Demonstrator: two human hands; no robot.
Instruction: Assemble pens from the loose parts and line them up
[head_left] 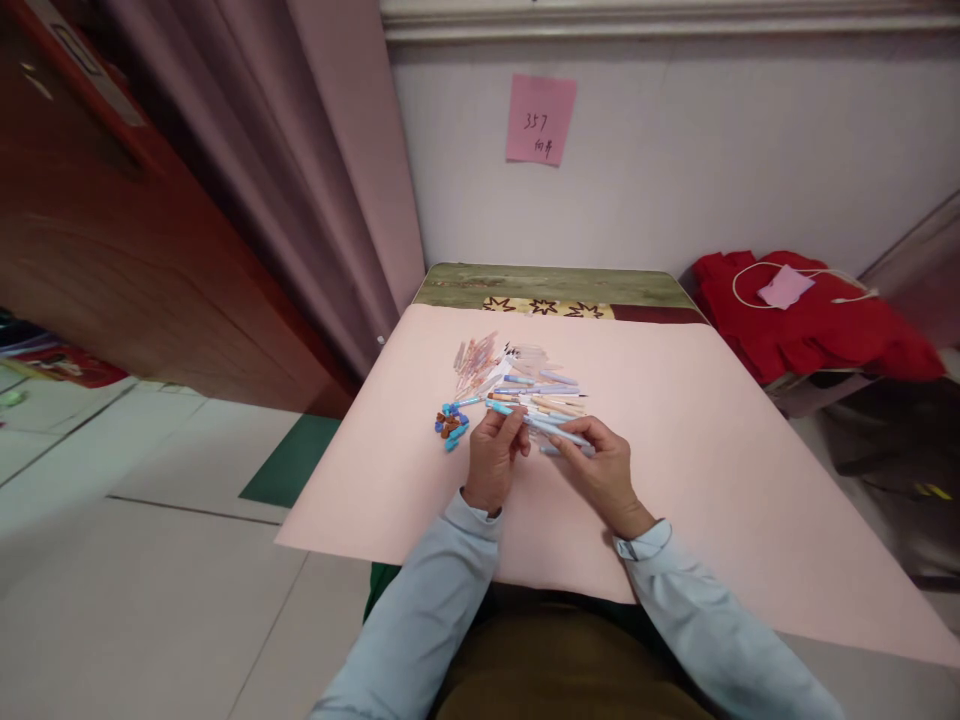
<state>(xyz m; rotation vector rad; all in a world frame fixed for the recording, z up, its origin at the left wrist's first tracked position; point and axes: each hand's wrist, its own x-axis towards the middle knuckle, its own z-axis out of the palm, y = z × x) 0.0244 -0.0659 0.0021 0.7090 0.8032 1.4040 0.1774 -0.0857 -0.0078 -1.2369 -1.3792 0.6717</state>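
Left hand (493,462) and right hand (604,472), fingers (512,428) pinched closed, grip a light-blue pen (541,425) over the pink-covered surface (712,450). Loose pen parts (476,362) lie beyond; small blue-and-brown pieces (451,428) sit left.

A slim pale-blue pen (541,424) is held slantwise, its bright blue end (498,407) toward the far left and its other end nearer and to the right; the middle is partly covered, so the join cannot be made out. Just beyond it, loose pens (541,389) in blue, lavender and tan lie roughly side by side. To their left sits a heap of small blue and brown pieces (451,428); farther back lie thin pinkish sticks (475,364).
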